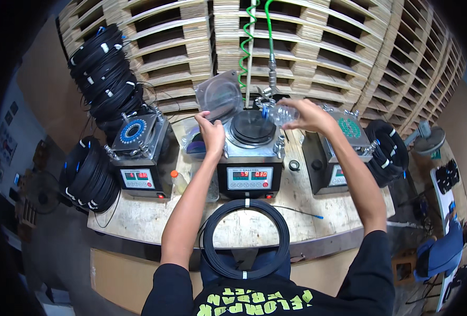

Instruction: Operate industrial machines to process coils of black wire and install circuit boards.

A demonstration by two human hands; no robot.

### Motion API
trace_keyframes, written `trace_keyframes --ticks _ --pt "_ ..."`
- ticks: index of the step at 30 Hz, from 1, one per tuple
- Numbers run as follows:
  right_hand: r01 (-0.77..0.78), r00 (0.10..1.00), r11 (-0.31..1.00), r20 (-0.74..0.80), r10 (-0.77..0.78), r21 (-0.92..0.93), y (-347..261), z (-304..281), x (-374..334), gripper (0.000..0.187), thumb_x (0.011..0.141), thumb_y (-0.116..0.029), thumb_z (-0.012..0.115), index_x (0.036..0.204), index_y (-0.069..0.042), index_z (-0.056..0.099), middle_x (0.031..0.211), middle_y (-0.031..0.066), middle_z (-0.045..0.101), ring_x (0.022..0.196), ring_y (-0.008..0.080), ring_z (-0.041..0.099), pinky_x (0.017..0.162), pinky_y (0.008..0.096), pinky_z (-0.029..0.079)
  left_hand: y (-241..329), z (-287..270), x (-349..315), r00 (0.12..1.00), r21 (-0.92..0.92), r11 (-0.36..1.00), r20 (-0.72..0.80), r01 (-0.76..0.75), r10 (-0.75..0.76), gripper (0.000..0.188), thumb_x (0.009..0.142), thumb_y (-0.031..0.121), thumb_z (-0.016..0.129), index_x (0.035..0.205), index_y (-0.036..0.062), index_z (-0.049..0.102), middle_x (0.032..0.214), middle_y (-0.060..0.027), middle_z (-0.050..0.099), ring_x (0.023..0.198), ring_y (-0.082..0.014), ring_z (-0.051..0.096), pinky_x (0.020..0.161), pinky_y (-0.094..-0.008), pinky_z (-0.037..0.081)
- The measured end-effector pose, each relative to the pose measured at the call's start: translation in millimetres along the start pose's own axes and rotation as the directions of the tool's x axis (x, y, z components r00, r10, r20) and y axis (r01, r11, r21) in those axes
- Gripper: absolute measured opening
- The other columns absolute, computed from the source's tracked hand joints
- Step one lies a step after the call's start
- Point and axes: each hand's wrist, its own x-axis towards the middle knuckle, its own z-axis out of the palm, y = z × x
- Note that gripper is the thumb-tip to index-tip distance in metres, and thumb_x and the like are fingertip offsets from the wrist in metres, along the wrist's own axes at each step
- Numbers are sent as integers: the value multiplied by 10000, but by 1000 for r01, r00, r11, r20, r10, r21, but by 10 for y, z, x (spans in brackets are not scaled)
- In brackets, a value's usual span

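Observation:
In my right hand (308, 117) is a clear plastic bottle (286, 115), tipped sideways with its blue-capped end pointing left. That end is over the round black disc (252, 126) on top of the middle machine (250, 176). Beside the disc, my left hand (212, 134) has its fingers closed at the lower edge of a raised clear square cover (218, 94). The grip itself is partly hidden. A coil of black cable (209, 239) leans upright at the table's front edge against my lap, bound with white ties.
Similar machines stand left (137, 176) and right (338, 176). Black cable coils (104, 73) are stacked at the left. A small orange-capped bottle (179, 181) and a black ring (294, 165) flank the middle machine. Green air hose (269, 31) hangs before wooden pallets (317, 58). A person (444, 250) sits far right.

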Motion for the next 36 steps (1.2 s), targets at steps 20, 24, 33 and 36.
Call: trace_keyframes --ticks 20,24,33,36 --pt "308 905 657 424 21 -689 -1034 246 1267 411 589 -223 905 950 -117 740 1014 61 738 994 268 706 758 390 554 14 19 -12 997 -59 996 -48 -67 64 400 729 -96 490 1111 -27 398 1102 -246 470 1123 -437 468 1013 -464 348" --pt "241 920 654 383 81 -717 -718 239 1383 407 598 -244 910 943 -110 740 1022 55 737 1003 256 704 759 385 547 49 7 -23 998 -61 997 -35 -50 48 390 724 -99 481 1099 -33 397 1102 -252 468 1124 -440 465 1020 -461 341" --pt "241 903 638 410 129 -731 -533 44 823 360 607 -267 895 893 -116 734 950 68 740 920 261 718 698 388 552 37 14 -25 999 -52 998 -26 25 -26 392 736 -87 500 1112 -28 404 1126 -259 488 1137 -444 483 1018 -456 353" --pt "304 920 653 393 -10 -694 -727 94 670 298 626 -224 872 862 -104 735 924 74 741 894 262 723 658 380 565 36 18 -25 999 -42 999 -28 16 -17 402 740 -83 504 1126 -23 406 1149 -267 493 1159 -450 480 1026 -456 350"
